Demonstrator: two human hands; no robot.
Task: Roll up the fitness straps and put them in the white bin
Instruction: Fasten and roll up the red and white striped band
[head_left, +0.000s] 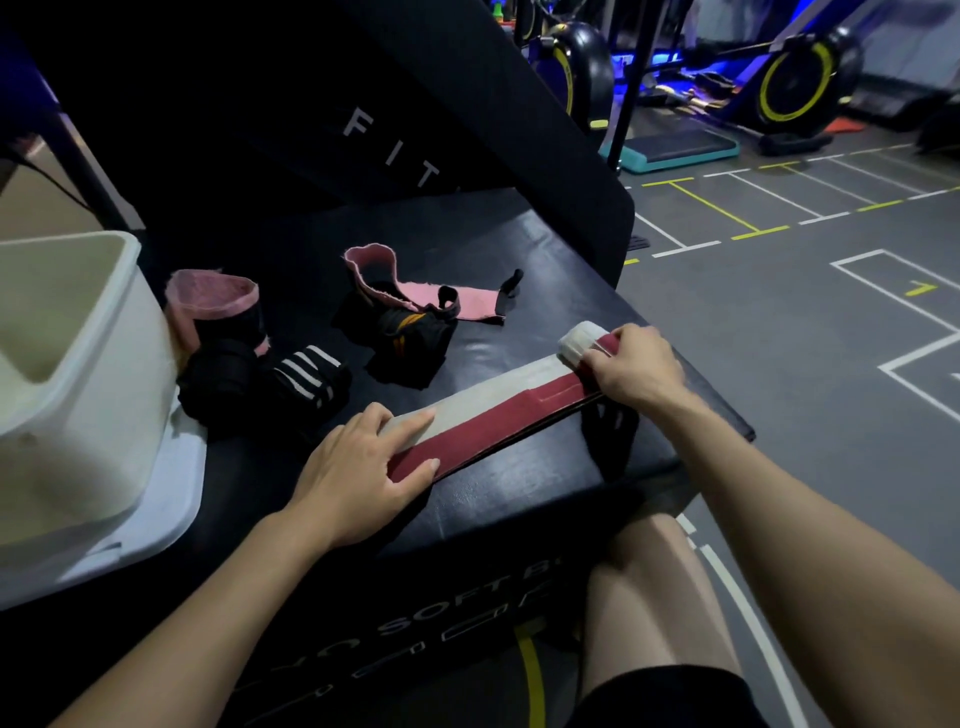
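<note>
One red-and-white strap (483, 410) lies flat across the black soft box (519, 483). Rolling has just begun: the right hand (636, 366) pinches the small roll at its far end, apparently, while the left hand (358, 467) presses flat-fingered on the near end. Next, roll toward the left hand, keeping edges aligned; the white bin (104, 332) waits at left.

Premises: a gym. Exercise bikes (795, 78) stand far right, a teal step platform (670, 150) beside them, on a grey line-marked floor (779, 291); a black padded box (519, 493) sits near.
</note>
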